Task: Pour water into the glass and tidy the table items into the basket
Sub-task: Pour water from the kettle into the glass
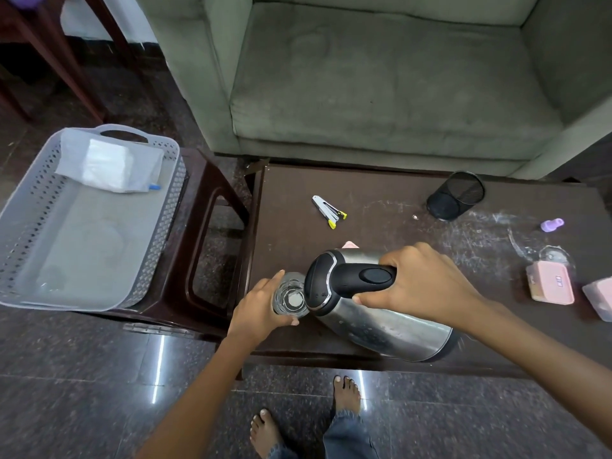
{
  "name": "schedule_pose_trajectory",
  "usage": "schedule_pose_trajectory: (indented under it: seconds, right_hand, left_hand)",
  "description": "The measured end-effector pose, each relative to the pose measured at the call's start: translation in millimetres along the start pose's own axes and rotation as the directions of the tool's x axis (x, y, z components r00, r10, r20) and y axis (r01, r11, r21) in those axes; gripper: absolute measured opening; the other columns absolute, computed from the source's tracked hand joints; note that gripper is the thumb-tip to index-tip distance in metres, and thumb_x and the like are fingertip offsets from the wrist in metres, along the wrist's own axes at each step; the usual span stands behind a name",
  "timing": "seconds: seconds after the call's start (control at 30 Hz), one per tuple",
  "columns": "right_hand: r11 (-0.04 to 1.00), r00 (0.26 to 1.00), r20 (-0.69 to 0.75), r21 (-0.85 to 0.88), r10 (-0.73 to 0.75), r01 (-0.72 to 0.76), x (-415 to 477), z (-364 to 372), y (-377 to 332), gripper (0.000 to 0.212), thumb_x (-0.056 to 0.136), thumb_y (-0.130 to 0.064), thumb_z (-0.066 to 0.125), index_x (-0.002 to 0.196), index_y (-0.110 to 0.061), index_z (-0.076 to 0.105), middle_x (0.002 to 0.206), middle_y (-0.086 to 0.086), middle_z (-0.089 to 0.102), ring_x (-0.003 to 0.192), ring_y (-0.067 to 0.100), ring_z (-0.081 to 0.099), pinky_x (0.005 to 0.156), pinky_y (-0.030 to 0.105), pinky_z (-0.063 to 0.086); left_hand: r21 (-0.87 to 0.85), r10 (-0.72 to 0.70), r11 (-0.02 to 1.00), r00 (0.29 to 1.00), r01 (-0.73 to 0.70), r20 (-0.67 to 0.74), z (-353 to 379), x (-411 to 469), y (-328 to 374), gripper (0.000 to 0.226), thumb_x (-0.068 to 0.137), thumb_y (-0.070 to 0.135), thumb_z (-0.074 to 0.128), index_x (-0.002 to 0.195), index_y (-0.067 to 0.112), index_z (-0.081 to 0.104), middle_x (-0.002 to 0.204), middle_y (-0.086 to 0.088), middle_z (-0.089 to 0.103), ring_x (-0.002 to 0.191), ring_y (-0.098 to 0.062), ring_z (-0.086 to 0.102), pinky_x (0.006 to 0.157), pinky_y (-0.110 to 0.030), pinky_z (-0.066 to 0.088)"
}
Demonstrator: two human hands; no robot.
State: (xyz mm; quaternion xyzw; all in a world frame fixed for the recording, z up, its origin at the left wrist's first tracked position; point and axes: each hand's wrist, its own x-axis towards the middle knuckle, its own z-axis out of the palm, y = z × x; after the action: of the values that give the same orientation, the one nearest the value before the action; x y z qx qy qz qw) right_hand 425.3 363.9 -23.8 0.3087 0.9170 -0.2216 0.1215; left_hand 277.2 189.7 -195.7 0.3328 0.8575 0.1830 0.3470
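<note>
A steel kettle (381,326) with a black lid and handle is tipped to the left over the brown table (381,207). My right hand (420,286) grips its handle. The kettle's spout end sits right over a clear glass (289,298) near the table's front left corner. My left hand (261,309) is curled round the glass from the left. A grey perforated basket (159,226) rests on a dark stool to the left, with a plastic pouch of white paper (109,165) inside.
On the table lie a stapler (328,208), a tipped black mesh pen cup (455,195), a small purple item (552,224), a pink box (549,284) and a pale box (601,299) at the right edge. A green sofa (381,77) stands behind. My bare feet are on the floor below.
</note>
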Motion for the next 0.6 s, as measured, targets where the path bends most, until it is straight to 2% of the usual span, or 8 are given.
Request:
schedule_pose_trajectory:
  seconds: [0.33, 0.6]
  right_hand:
    - [1.000, 1.000, 0.000, 0.018, -0.007, 0.007, -1.2, -5.5, -1.4, 0.052, 0.063, -0.050, 0.072, 0.041, -0.023, 0.034, 0.046, -0.008, 0.040, 0.048, 0.008, 0.038, 0.048, 0.022, 0.029]
    - [1.000, 1.000, 0.010, -0.016, -0.005, 0.005, -4.1, -7.5, -0.5, 0.053, 0.064, -0.050, 0.071, 0.044, -0.020, 0.032, 0.048, -0.005, 0.038, 0.047, 0.011, 0.034, 0.046, 0.023, 0.027]
  left_hand:
    - [0.033, -0.006, 0.999, 1.000, 0.005, 0.007, -1.8, -0.6, 1.8, 0.103, 0.062, 0.040, 0.082, 0.147, 0.028, 0.024, 0.132, 0.002, 0.050, 0.117, -0.021, 0.053, 0.092, -0.037, 0.046]
    - [0.055, -0.012, 0.998, 1.000, 0.012, 0.011, -2.3, -1.6, 2.8, 0.103, 0.062, 0.044, 0.081, 0.147, 0.030, 0.023, 0.134, 0.003, 0.049, 0.119, -0.020, 0.052, 0.093, -0.039, 0.047]
